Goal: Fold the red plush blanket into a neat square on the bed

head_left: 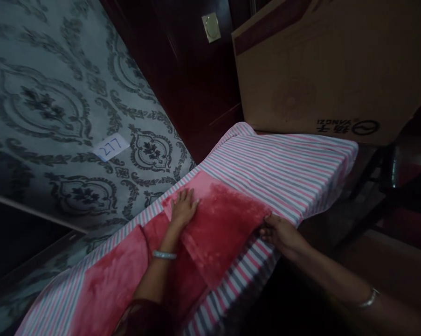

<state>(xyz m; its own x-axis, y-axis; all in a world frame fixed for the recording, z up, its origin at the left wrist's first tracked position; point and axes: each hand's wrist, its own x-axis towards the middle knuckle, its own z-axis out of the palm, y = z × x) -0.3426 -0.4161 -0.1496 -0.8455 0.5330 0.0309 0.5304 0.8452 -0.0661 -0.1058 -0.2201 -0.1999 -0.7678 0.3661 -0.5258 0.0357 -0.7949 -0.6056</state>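
Observation:
A red, velvety piece of cloth (227,224) lies folded over itself on a striped cover (273,158) of pink, white and grey. Its paler pink part (112,275) stretches toward the lower left. My left hand (184,207) rests flat on the upper left part of the fold, fingers spread, with a pale bangle on its wrist. At the right corner of the fold, my right hand (275,231) pinches the cloth's edge between thumb and fingers. A silvery bangle circles that wrist.
A large cardboard box (322,79) stands beyond the far end of the striped surface. Patterned wallpaper (45,107) with a paper label (111,147) reading 277 is at the left. Behind is a dark reddish wood panel (182,65) with a gold-coloured plate (211,27).

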